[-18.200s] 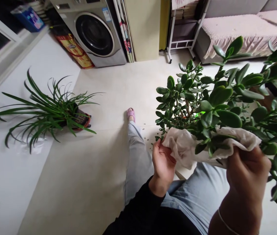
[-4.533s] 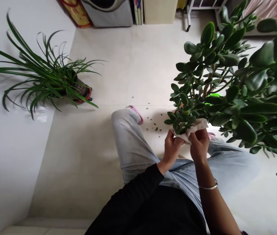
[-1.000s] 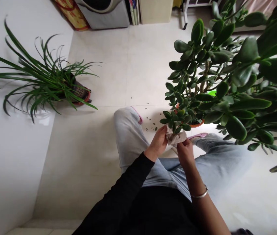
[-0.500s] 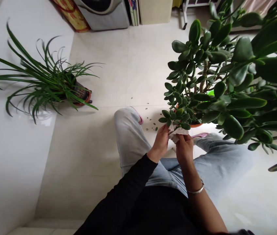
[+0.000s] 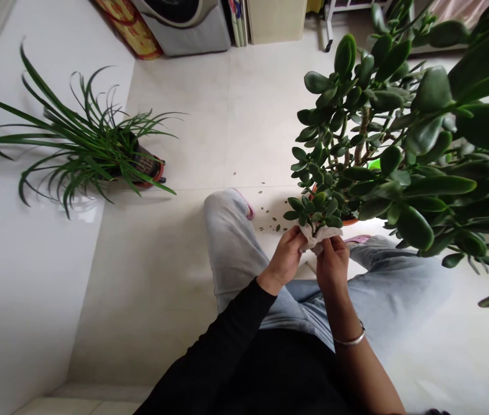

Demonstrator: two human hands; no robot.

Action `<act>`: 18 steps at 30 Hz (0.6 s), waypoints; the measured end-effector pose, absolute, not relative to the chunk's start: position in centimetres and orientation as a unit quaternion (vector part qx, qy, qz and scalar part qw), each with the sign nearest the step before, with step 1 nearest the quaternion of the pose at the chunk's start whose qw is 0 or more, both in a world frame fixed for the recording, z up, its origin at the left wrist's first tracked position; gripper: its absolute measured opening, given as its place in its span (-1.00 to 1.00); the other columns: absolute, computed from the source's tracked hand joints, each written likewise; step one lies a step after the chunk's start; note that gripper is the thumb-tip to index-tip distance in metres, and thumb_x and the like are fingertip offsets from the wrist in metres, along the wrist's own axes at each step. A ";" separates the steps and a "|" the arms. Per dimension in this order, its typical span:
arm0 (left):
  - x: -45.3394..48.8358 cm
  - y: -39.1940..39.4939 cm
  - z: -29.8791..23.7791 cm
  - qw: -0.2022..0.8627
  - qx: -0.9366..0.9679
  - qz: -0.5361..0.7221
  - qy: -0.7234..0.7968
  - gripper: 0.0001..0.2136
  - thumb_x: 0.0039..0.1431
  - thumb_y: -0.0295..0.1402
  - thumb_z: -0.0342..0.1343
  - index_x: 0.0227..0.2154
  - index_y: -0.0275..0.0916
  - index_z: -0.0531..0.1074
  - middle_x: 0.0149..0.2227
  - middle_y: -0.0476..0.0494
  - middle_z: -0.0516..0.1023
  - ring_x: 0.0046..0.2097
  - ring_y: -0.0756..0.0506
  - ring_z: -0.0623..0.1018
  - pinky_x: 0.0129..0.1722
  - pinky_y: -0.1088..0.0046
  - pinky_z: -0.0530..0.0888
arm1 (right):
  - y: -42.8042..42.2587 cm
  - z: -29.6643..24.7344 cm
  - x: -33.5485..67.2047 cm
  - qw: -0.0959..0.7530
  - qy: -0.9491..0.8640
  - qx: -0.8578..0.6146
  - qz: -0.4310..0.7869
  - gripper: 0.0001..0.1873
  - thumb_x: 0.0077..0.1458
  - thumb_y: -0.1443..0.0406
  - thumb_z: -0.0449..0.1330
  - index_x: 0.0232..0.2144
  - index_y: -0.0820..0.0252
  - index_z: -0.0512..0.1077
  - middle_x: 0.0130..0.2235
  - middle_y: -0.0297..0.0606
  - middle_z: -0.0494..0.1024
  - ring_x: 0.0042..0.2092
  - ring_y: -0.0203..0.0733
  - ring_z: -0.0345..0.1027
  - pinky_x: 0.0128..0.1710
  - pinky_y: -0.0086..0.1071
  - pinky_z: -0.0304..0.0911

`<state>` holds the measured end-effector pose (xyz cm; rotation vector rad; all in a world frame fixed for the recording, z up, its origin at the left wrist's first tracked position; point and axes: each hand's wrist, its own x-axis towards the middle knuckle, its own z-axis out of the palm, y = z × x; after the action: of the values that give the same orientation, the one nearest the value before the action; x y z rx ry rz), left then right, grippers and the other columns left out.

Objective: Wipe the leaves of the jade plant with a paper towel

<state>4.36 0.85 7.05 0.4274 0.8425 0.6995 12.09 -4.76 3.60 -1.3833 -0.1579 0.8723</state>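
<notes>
Between my two hands a crumpled, whitish tissue point(image 5: 316, 236) is stretched at the lower edge of a large jade plant point(image 5: 363, 138). My left hand point(image 5: 286, 253) pinches the tissue's left side with closed fingers. On its right side, my right hand point(image 5: 333, 262) grips it, fingers closed too. A low cluster of thick green leaves point(image 5: 316, 210) stands directly above the tissue, close to my fingertips. Whether the tissue touches a leaf or stem is hidden. The orange pot point(image 5: 350, 222) shows only in part beneath the leaves.
Small dried bits point(image 5: 274, 219) lie on the pale tiled floor point(image 5: 175, 253) beside my left knee. A long-leaved potted plant point(image 5: 97, 144) stands by the white wall at left. At the back are a grey washing machine point(image 5: 192, 29) and a wheeled rack point(image 5: 328, 29).
Both hands have shifted slightly to the right, and the tissue is spread a little wider between them. The whole view has moved slightly.
</notes>
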 end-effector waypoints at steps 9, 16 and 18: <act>4.2 -0.4 5.2 0.763 0.300 0.363 0.442 -0.54 0.01 0.08 0.39 -0.46 -0.26 0.49 -0.45 -0.01 0.51 -0.31 -0.03 0.44 -0.21 0.44 0.37 | -4.6 4.0 12.1 0.701 -0.058 -0.599 0.383 -0.66 -0.02 0.03 0.44 -0.35 0.15 0.56 -0.38 -0.34 0.61 -0.26 -0.26 0.44 -0.22 -0.39 0.33; 2.5 -0.1 4.1 0.749 0.182 0.435 0.466 -0.66 0.01 -0.08 0.39 -0.26 -0.18 0.50 -0.28 -0.03 0.60 -0.19 -0.07 0.58 -0.12 0.41 0.47 | -4.8 3.6 11.9 0.695 -0.071 -0.610 0.374 -0.68 0.03 0.02 0.41 -0.33 0.12 0.55 -0.34 -0.31 0.64 -0.23 -0.23 0.49 -0.17 -0.34 0.39; 2.4 0.9 4.7 0.746 0.183 0.454 0.451 -0.67 0.03 -0.14 0.38 -0.19 -0.16 0.51 -0.19 -0.05 0.63 -0.12 -0.08 0.60 -0.07 0.41 0.48 | -4.9 3.3 11.8 0.695 -0.074 -0.609 0.374 -0.69 0.03 0.04 0.41 -0.32 0.12 0.55 -0.31 -0.30 0.65 -0.16 -0.20 0.51 -0.11 -0.32 0.39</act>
<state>2.38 0.86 4.65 0.4016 0.9881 0.9941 11.79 -4.89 3.33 -1.3600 -0.1645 0.8342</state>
